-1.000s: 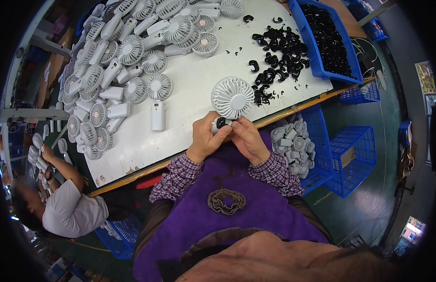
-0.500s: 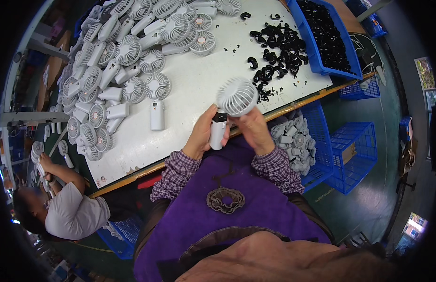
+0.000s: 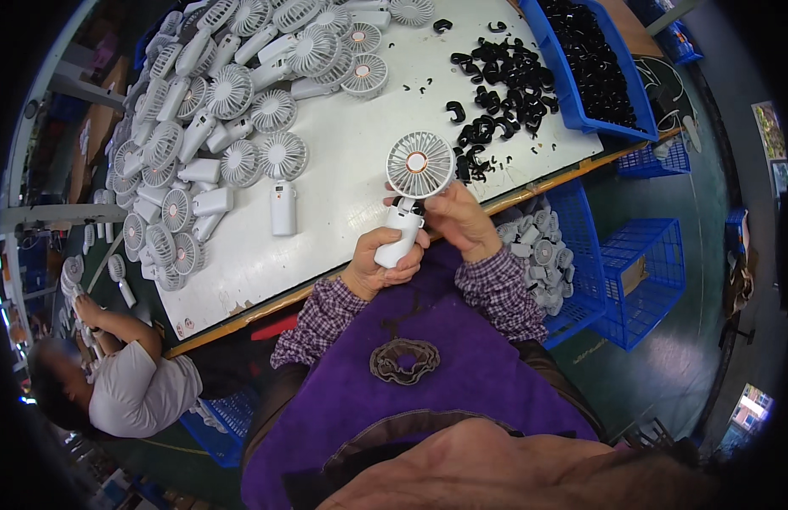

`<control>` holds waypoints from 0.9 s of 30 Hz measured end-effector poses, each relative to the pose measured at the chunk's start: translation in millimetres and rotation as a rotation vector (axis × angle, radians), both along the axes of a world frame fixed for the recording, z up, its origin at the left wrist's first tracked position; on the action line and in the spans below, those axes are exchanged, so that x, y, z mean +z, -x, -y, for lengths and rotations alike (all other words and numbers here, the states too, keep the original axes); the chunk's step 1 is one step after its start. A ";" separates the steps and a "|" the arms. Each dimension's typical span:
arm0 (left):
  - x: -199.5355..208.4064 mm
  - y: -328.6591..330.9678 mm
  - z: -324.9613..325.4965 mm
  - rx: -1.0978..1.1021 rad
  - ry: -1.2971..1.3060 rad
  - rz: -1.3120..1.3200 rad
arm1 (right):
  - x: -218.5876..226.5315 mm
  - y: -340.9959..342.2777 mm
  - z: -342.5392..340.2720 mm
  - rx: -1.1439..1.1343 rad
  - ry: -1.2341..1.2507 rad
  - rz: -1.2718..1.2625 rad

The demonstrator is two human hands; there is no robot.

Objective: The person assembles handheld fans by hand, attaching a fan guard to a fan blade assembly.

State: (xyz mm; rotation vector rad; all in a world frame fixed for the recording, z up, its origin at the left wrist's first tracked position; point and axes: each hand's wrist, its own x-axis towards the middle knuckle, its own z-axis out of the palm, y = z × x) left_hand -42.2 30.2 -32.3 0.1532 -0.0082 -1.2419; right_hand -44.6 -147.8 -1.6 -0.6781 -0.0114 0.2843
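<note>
My left hand [image 3: 379, 262] is wrapped round the white handle of a handheld fan [image 3: 401, 240]. Its round fan head [image 3: 420, 165] stands above the handle, with the grille and orange-ringed hub facing up. At the neck, between head and handle, a black part [image 3: 418, 206] shows. My right hand [image 3: 464, 219] grips the neck from the right, thumb in front; a fingertip shows beyond the neck on its left side. Part of the right fingers is hidden behind the fan. Loose black C-shaped pieces [image 3: 496, 76] lie on the white table [image 3: 351, 157], beyond my right hand.
A large heap of white handheld fans [image 3: 232, 92] covers the table's left; one fan [image 3: 283, 212] lies apart. A blue bin [image 3: 587, 127] of black pieces stands far right. Blue crates [image 3: 639, 280] are below the table edge. Another person [image 3: 139, 387] works at the left.
The fan head, blurred before, has come down in line with the handle and now faces up. My left hand has turned and wrapped round the handle; my right hand has closed at the neck.
</note>
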 end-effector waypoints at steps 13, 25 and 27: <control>60.5 -1.4 16.0 0.019 -0.530 0.623 | 0.5 57.2 7.1 -0.347 -0.068 0.096; 26.2 -68.7 -123.9 0.597 -2.224 1.492 | -298.8 327.2 238.3 -1.049 0.231 -1.367; 14.7 -77.5 -123.0 0.504 -2.237 1.509 | -358.0 376.1 274.2 -1.084 0.358 -1.480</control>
